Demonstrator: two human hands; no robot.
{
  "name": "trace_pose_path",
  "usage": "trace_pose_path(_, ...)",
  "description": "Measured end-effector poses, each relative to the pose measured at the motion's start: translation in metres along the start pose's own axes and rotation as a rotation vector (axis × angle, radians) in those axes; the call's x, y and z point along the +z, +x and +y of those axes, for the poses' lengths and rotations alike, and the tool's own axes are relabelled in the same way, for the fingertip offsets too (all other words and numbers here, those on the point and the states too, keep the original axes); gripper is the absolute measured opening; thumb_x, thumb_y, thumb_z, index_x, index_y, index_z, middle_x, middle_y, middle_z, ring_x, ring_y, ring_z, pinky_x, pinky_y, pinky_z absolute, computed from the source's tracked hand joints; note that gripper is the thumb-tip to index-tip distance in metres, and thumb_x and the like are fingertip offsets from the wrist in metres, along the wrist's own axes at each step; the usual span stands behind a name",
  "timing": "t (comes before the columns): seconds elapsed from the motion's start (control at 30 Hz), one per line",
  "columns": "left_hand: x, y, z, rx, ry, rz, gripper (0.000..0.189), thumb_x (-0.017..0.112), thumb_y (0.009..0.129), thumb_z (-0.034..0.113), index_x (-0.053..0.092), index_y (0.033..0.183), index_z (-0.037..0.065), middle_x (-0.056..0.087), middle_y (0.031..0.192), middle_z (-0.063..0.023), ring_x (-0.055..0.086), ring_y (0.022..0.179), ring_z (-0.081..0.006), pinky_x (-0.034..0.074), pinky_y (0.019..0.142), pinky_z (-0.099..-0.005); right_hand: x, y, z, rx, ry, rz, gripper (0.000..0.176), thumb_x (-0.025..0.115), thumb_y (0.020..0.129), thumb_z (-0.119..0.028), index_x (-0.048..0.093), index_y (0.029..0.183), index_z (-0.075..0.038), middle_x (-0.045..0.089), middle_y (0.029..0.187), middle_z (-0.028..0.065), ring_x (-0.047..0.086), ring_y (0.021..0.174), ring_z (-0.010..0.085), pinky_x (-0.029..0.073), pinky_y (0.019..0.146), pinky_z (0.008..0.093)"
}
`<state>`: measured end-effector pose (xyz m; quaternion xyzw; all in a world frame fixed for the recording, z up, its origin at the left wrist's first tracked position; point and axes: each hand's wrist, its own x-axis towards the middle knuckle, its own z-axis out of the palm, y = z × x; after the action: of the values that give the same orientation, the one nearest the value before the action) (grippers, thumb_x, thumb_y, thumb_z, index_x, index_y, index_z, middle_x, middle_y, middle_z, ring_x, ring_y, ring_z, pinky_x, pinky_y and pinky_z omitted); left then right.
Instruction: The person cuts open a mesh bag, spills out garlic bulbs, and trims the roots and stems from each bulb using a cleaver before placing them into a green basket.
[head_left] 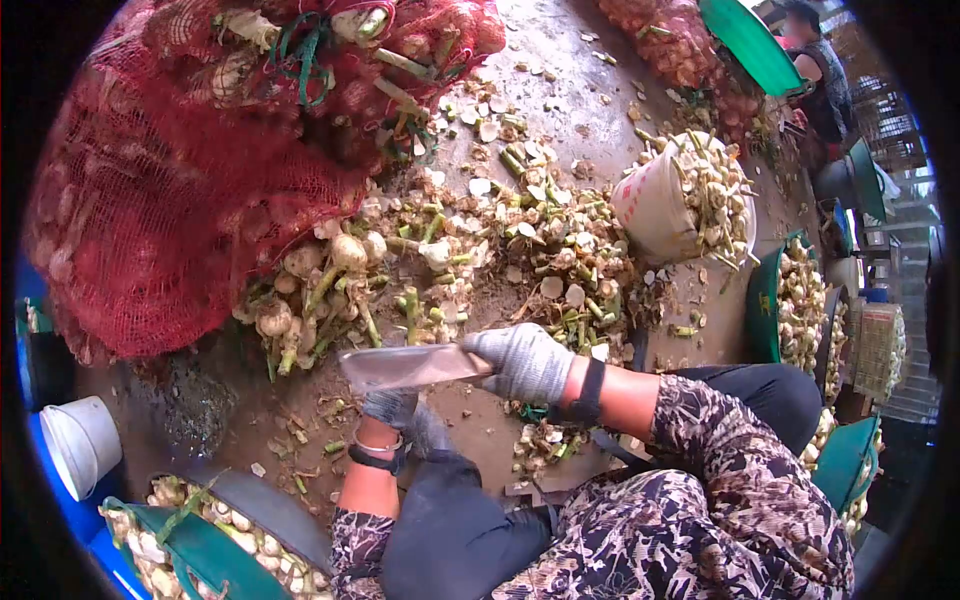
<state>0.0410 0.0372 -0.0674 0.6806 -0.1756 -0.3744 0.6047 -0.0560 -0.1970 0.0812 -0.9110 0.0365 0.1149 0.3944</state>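
Right grip (525, 362) holds cleaver (405, 367); bucket (655, 205) holds stalks (715, 195).

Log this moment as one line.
right hand: grips knife | left hand: below knife, grip unclear | ahead: bulb pile, red sack, bucket

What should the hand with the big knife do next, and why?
Probably lower the cleaver slowly: the right hand grips it just above the left hand, so a fast chop looks risky. Stemmed bulbs lie piled beyond.
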Motion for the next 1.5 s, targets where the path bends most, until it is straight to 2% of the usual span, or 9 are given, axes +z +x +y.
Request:
trace_pose_path(0.07,0.0,-0.011,0.041,0.424,0.638,-0.041,0.028,0.052,0.1,0.027,0.059,0.116,0.006,0.064,0.099,-0.0071,0.06,0.085,-0.0182,0.052,0.077,-0.0351,-0.006,0.009,-0.005,-0.013,0.041,-0.084,0.03,0.068,0.075,-0.017,0.062,0.104,-0.012,0.067,0.088,0.0149,0.066,0.084,0.0371,0.053,0.073,0.041)
trace_pose_path(0.17,0.015,-0.036,0.099,-0.16,-0.111,0.097,0.012,0.059,0.094,0.011,0.06,0.105,0.005,0.063,0.085,-0.0049,0.06,0.074,-0.0144,0.05,0.063,-0.0286,0.003,0.005,0.037,0.336,-0.034,-0.131,0.026,0.064,0.085,-0.033,0.064,0.103,-0.013,0.068,0.09,0.0165,0.066,0.086,0.0356,0.052,0.076,0.0414)
trace_pose_path(0.43,0.025,-0.044,0.126,0.167,0.416,-0.008,0.041,0.071,0.08,0.006,0.053,0.117,0.003,0.058,0.107,-0.011,0.058,0.1,-0.0212,0.048,0.087,-0.0343,0.023,0.019,-0.038,0.222,0.519,0.063,0.048,0.077,0.082,-0.042,0.064,0.11,-0.005,0.068,0.089,0.0052,0.061,0.082,0.0144,0.051,0.079,0.0313)
trace_pose_path(0.6,0.011,-0.047,0.125,0.141,-0.204,0.009,0.071,0.073,0.085,0.039,0.041,0.138,0.006,0.06,0.118,-0.0082,0.06,0.103,-0.02,0.05,0.089,-0.0313,0.015,0.027,-0.045,0.623,0.988,-0.075,0.039,0.063,0.089,-0.052,0.063,0.085,-0.013,0.052,0.058,0.0015,0.047,0.042,0.013,0.037,0.039,0.0282)
trace_pose_path(0.77,0.014,-0.055,0.102,-0.018,-0.536,-0.042,0.059,0.067,0.091,0.022,0.041,0.141,0.003,0.054,0.131,-0.0089,0.057,0.111,-0.0169,0.049,0.09,-0.0262,0.05,0.03,-0.052,0.758,1.624,-0.099,0.038,0.064,0.089,-0.053,0.059,0.08,-0.016,0.04,0.051,-0.0067,0.038,0.042,0.009,0.028,0.041,0.0245)
trace_pose_path(0.8,0.011,-0.055,0.101,-0.032,-0.532,-0.033,0.06,0.067,0.091,0.022,0.04,0.142,0.003,0.054,0.131,-0.0091,0.057,0.11,-0.0162,0.049,0.09,-0.0264,0.044,0.026,-0.046,0.814,1.484,-0.286,0.029,0.064,0.093,-0.041,0.069,0.105,-0.015,0.065,0.077,-0.0029,0.046,0.05,0.0075,0.035,0.043,0.0258)
trace_pose_path(0.93,0.002,-0.055,0.117,0.099,-0.37,0.018,0.056,0.066,0.09,0.015,0.043,0.139,0.003,0.057,0.128,-0.0087,0.058,0.109,-0.0181,0.048,0.092,-0.0328,0.071,0.03,-0.009,0.205,0.475,0.224,0.042,0.067,0.09,-0.042,0.062,0.115,-0.009,0.068,0.078,0.0117,0.064,0.066,0.026,0.05,0.062,0.0389)
trace_pose_path(1.1,-0.003,-0.054,0.064,0.017,-0.219,0.146,0.047,0.068,0.087,0.015,0.051,0.13,0.004,0.06,0.118,-0.0035,0.056,0.105,-0.0156,0.047,0.093,-0.0313,0.014,0.005,-0.029,0.028,-0.081,0.052,0.022,0.068,0.078,-0.016,0.061,0.099,-0.012,0.065,0.081,0.0158,0.066,0.076,0.0382,0.052,0.065,0.0446)
trace_pose_path(1.5,-0.002,-0.06,0.059,0.131,-0.133,0.025,0.038,0.062,0.094,0.013,0.052,0.129,0.003,0.061,0.12,-0.0064,0.06,0.108,-0.0172,0.05,0.093,-0.0318,-0.024,-0.001,-0.064,-0.129,-0.355,-0.251,0.009,0.058,0.082,-0.013,0.059,0.09,-0.013,0.063,0.077,0.0123,0.066,0.072,0.0343,0.05,0.06,0.0449)
